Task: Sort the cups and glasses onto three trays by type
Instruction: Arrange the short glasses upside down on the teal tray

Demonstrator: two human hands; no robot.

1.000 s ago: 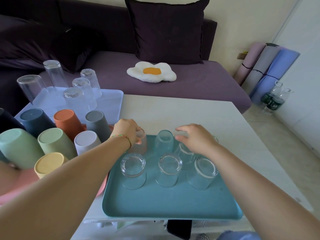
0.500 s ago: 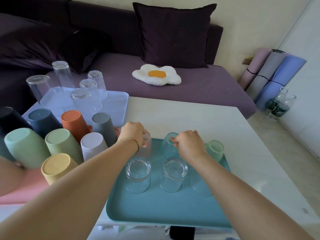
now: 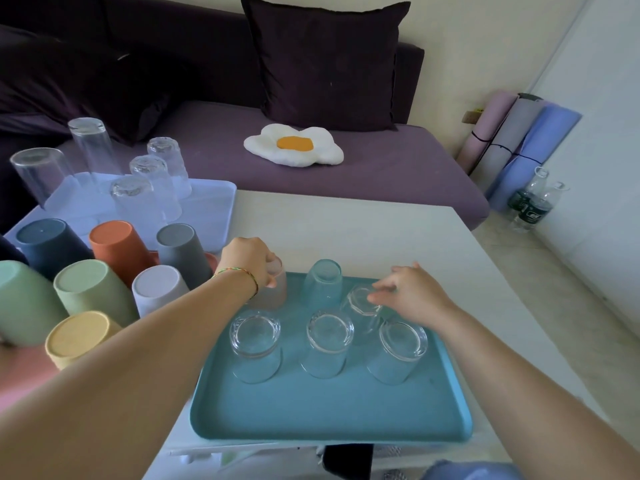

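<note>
Teal tray (image 3: 329,410), near centre of counter (image 3: 346,230): six small glasses (image 3: 329,337), upturned, in two rows.
Left hand (image 3: 247,259): fingers curled round far-left glass (image 3: 273,289).
Right hand (image 3: 412,292): fingers loosely spread at far-right glass (image 3: 360,306), contact unclear.
Pink tray (image 3: 20,375), left: upturned plastic cups (image 3: 114,244).
Pale blue tray (image 3: 207,202), far left: tall glasses (image 3: 93,143).

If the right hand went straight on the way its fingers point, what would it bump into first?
Probably the upturned clear glass just ahead of the right hand; its fingertips may already touch it, depth is unclear.
</note>
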